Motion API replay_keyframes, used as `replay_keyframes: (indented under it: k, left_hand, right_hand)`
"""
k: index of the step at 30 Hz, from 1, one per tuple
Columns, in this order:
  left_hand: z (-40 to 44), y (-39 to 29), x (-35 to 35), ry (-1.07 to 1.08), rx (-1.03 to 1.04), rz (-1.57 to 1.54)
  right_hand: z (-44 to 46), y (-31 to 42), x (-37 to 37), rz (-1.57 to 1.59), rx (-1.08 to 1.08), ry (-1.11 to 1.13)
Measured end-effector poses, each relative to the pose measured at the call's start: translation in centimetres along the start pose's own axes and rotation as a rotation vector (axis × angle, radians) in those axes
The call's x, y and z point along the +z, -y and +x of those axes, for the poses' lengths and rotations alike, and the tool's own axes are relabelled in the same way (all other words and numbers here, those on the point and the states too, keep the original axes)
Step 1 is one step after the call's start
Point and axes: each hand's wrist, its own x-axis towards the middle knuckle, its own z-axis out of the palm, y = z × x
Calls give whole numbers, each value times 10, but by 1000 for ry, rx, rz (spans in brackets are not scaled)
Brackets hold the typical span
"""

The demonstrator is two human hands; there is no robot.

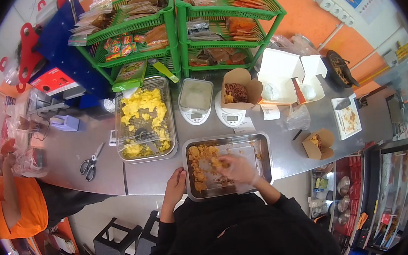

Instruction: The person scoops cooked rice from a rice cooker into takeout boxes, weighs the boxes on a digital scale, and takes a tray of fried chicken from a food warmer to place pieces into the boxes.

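Observation:
A steel tray (263, 144) lies at the counter's front edge, with crumbly golden-brown food (198, 167) heaped mostly along its left side. My left hand (175, 184) holds the tray's left rim near the front corner, thumb on top. Inside the tray, my right hand (239, 169), in a clear plastic glove, is closed around some of the golden-brown food (220, 163); its fingers are slightly blurred. Behind the tray, an open cardboard box (242, 97) with dark reddish rice and a golden piece stands on a white kitchen scale (231, 119).
A second scale (195, 116) carries a plastic container (196, 94). Left of it lies a tray of yellow scrambled egg (144, 115), then scissors (91, 164). At right are another food box (318, 144) and a white tray (347, 120). Green racks (176, 37) stand behind. A person in orange (24, 206) is at left.

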Motion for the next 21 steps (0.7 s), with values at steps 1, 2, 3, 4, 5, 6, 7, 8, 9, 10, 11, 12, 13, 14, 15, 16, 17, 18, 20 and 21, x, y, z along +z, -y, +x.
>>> replay_keyframes:
  k: [1,2,3,4,5,6,7,8,9,10,11,12,13,14,15,16,17,18,20,21]
  left_hand:
    - [1,-2,-1,-1,-4,11]
    - [1,-4,-2,6,-11,-5]
    - [2,-6,-3,14,-18,-22]
    - [1,-8,-4,25,-28,-37]
    - [1,-10,-4,26,-33,-20]
    - [2,-12,-5,28,-37,-3]
    - [2,-14,-5,31,-40,14]
    - [4,-12,-4,29,-23,34]
    - [6,-9,-3,25,-5,55]
    - [7,-7,-2,21,13,75]
    - [7,-6,-1,17,23,77]
    - [7,-6,1,12,32,79]
    - [8,-6,2,5,42,79]
    - [8,-8,2,7,41,78]
    - [8,-9,2,8,38,77]
    - [8,-9,2,10,33,76]
    - [8,-7,2,5,44,81]
    - [9,-4,1,1,54,87]
    - [8,-6,0,4,39,77]
    - [7,-7,-2,13,14,63]
  right_hand:
    - [-2,6,-19,69,84,40]
    - [-5,10,-43,410,182,49]
    - [-5,20,-69,753,279,57]
    - [-1,48,-99,775,265,-38]
    - [10,67,-126,795,250,-135]
    - [25,63,-142,777,177,-178]
    - [41,60,-158,758,104,-221]
    - [62,51,-171,638,170,-227]
    - [85,38,-180,517,234,-233]
    - [111,25,-185,338,284,-203]
    - [135,15,-184,157,331,-172]
    - [152,8,-181,-151,269,-117]
    - [168,7,-176,-459,202,-60]
    - [177,4,-171,-766,130,1]
    - [181,7,-165,-756,167,-7]
    - [183,9,-159,-745,205,-12]
    - [183,10,-155,-734,243,-17]
    - [183,9,-153,-778,177,38]
    - [182,14,-156,-825,140,103]
    - [181,16,-160,-847,121,135]
